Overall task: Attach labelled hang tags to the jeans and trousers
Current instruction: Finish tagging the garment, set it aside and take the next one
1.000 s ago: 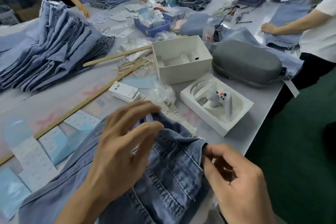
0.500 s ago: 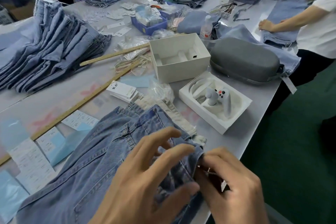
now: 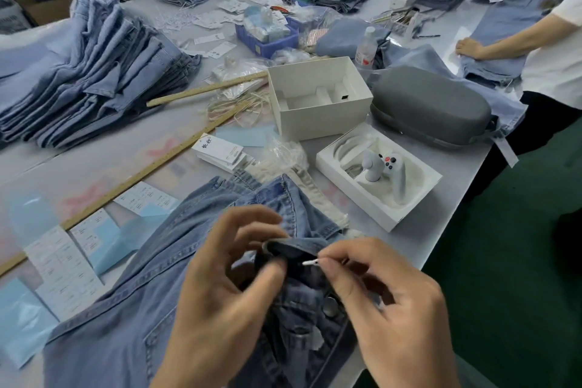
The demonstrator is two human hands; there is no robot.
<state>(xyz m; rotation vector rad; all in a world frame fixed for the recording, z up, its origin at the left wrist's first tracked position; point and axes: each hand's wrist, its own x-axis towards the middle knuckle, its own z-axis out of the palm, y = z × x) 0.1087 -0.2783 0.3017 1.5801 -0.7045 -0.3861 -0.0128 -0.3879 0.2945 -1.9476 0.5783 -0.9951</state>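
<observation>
- Head view: a grey work table [image 3: 94, 164] crowded with a stack of folded jeans [image 3: 91, 72], a white box [image 3: 318, 98] and a pack of hang tags [image 3: 220, 151].
- The jeans [image 3: 132, 309] in hand lie at the near edge.
- The left hand [image 3: 220, 293] pinches the bunched waistband [image 3: 293, 249]; the right hand [image 3: 387, 302] pinches a small white fastener tip [image 3: 310, 262] against it.
- The denim looks soft and floppy, so it is best held at the stiff waistband; the fastener looks light and easily dropped.
</observation>
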